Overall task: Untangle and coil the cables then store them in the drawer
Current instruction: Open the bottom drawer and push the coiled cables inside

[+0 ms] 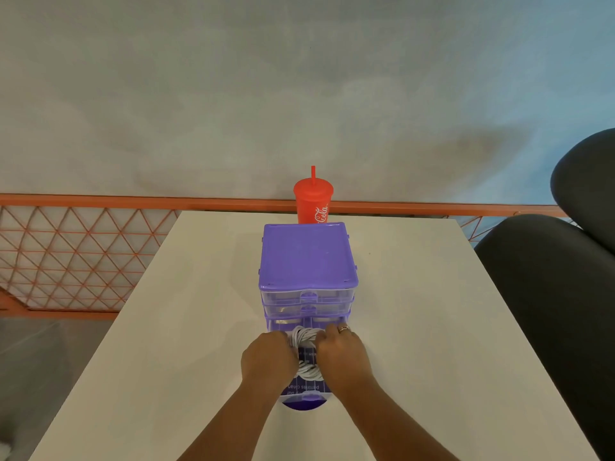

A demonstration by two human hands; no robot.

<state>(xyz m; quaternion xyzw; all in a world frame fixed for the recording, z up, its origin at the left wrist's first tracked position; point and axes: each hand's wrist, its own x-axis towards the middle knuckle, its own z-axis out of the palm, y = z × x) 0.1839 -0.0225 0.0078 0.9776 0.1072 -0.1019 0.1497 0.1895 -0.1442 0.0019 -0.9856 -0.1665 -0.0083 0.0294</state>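
Observation:
A purple drawer unit (307,257) with clear drawers stands mid-table. Its bottom drawer (304,395) is pulled out toward me. A coiled white cable (304,339) sits in that open drawer. My left hand (268,357) grips the coil's left side. On the coil's right side my right hand (342,352), a ring on one finger, holds it with curled fingers. Much of the coil is hidden between the two hands.
A red cup with a straw (313,202) stands behind the drawer unit at the white table's (166,327) far edge. A black chair (565,277) is at the right. An orange lattice railing (66,254) runs behind and left.

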